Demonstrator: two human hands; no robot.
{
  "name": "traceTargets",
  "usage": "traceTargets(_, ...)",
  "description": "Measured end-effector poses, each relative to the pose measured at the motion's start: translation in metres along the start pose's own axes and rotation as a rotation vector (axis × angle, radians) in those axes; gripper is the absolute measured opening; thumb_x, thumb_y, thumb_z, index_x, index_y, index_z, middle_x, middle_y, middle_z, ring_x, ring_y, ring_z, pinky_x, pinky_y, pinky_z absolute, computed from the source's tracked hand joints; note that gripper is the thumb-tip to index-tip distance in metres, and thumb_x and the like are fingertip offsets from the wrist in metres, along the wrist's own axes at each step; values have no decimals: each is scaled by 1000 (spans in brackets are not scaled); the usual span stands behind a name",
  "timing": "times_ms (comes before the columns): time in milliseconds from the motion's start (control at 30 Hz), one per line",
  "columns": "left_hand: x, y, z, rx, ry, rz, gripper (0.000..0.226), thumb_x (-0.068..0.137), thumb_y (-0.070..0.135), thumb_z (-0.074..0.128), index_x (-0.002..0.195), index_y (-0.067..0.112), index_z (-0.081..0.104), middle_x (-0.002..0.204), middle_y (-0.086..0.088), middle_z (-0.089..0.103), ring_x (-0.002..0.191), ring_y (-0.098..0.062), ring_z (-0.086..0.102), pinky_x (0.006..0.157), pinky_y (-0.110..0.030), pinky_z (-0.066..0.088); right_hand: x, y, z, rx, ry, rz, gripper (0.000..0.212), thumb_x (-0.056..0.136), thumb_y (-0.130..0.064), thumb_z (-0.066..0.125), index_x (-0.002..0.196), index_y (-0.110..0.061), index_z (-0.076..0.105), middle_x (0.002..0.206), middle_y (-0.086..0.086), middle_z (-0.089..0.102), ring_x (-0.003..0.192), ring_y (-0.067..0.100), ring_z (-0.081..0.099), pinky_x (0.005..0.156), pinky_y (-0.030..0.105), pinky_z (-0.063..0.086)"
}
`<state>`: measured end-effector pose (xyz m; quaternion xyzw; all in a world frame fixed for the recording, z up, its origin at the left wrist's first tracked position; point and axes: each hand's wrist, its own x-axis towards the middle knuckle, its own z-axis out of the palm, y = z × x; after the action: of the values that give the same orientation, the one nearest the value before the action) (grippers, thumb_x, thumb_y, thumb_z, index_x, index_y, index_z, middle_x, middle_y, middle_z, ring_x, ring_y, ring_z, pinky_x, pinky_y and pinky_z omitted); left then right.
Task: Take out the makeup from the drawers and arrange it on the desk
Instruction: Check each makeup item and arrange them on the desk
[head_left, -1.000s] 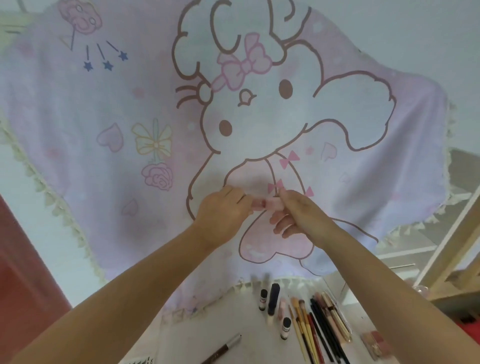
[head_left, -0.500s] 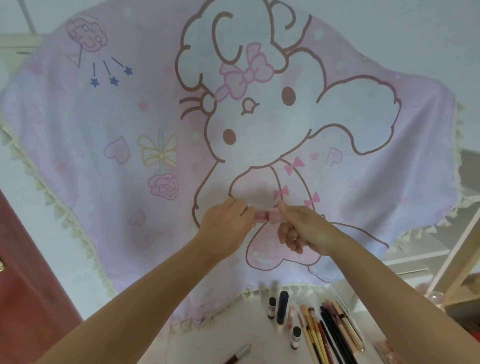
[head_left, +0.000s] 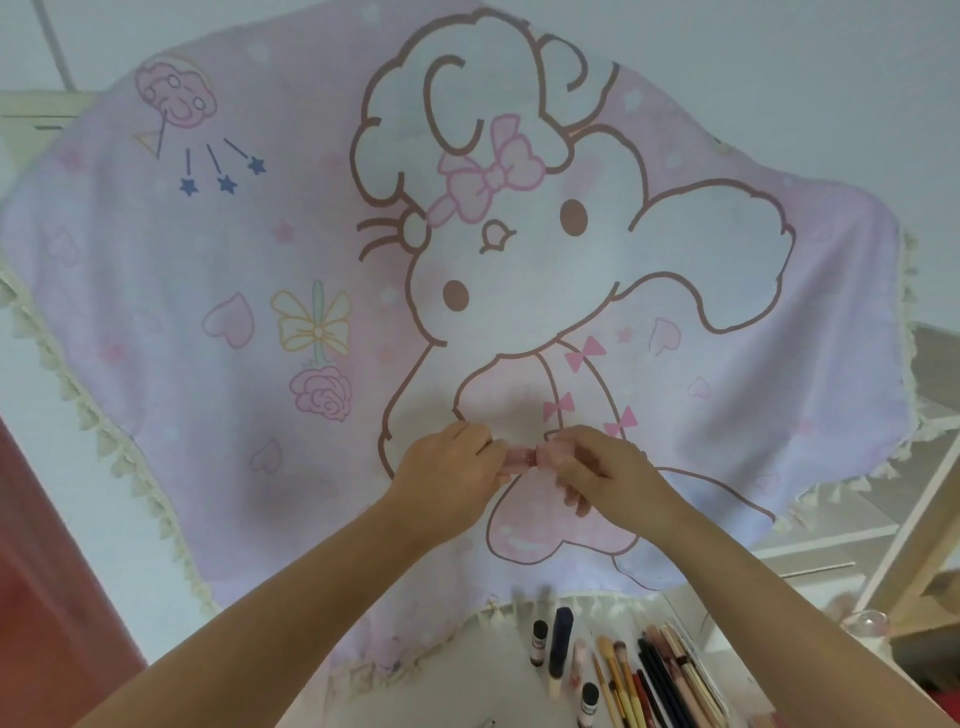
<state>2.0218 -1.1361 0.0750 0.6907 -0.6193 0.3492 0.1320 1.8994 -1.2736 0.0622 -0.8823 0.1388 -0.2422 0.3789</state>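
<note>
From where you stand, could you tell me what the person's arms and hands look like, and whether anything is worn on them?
Both forearms are bare as far as the frame shows: no sleeves, gloves or watch. The left hand and right hand show no ring or bracelet that I can make out, though the fingers are slightly blurred.

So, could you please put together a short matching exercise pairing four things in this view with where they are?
Things:
1. small pink tube
2. dark blue tube
3. row of makeup brushes and pencils
4. pink cartoon cloth

Places:
A. draped behind the hands, tasselled edge hanging
B. held between the left hand and the right hand
C. lying on the desk, at the right end of the laid-out items
D. lying on the desk beside a small dark-capped bottle

Pairs: 1-B, 2-D, 3-C, 4-A
</note>
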Motion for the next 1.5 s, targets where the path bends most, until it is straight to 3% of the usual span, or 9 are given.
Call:
traceTargets(133,-2,-2,0,-57,-8,-34,30,48,24,89,67,10,70,55,0,62,45,-14,59,34,-21,45,-2,1,-5,144,-12,-116,38,81,-3,63,99,-34,51,96,-10,55,83,4,57,70,16,52)
traceTargets(333,-2,-4,2,-95,-117,-52,26,76,25,70,95,6,67,81,-8,65,71,-23,64,53,-28,49,2,4,-1,175,-33,6,19,87,-19,55,105,-14,57,76,-7,62,55,-3,62,57,11,50)
traceTargets(467,-7,-10,17,-146,-185,-98,37,93,39,39,120,16,53,109,0,58,97,-15,53,77,-21,41,-2,10,2,195,-37,-44,41,81,2,61,93,-37,53,87,-13,58,67,8,60,66,17,53)
traceTargets(600,-13,-9,34,-228,-247,-140,33,92,39,43,115,18,56,104,2,59,92,-13,53,75,-19,38,-5,18,8,177,-21,-37,46,78,8,62,94,-35,56,97,-8,59,68,-5,56,71,12,50)
traceTargets(767,-35,2,69,-417,-334,-262,22,90,37,49,96,19,61,81,6,53,74,-10,46,65,-17,33,-21,36,12,172,-37,61,50,81,7,59,102,-38,51,104,-6,57,83,16,59,73,14,50)
traceTargets(967,-106,38,129,-859,-576,-603,29,87,38,54,68,16,55,67,1,55,66,-13,49,64,-16,36,-74,114,24,88,16,421,18,86,-6,56,94,-20,64,97,-1,63,89,19,60,76,21,47)
traceTargets(1167,-163,90,185,-896,-838,-712,50,89,45,47,68,0,55,67,-4,48,64,-14,41,56,-15,30,-130,189,59,-322,-337,677,30,91,-15,49,120,-10,55,123,5,58,110,16,53,91,19,36)
traceTargets(1367,-175,109,218,-928,-858,-823,43,89,44,48,64,8,45,66,-5,45,67,-17,44,67,-23,33,-143,222,91,-424,-597,694,35,91,-20,48,125,-12,50,134,5,46,125,17,41,103,24,31)
traceTargets(1500,-174,119,230,-948,-870,-784,46,89,43,49,59,11,37,57,-4,34,57,-17,28,55,-23,25,-143,235,93,-431,-625,709,35,91,-22,49,125,-15,51,142,3,35,130,20,35,107,27,27)
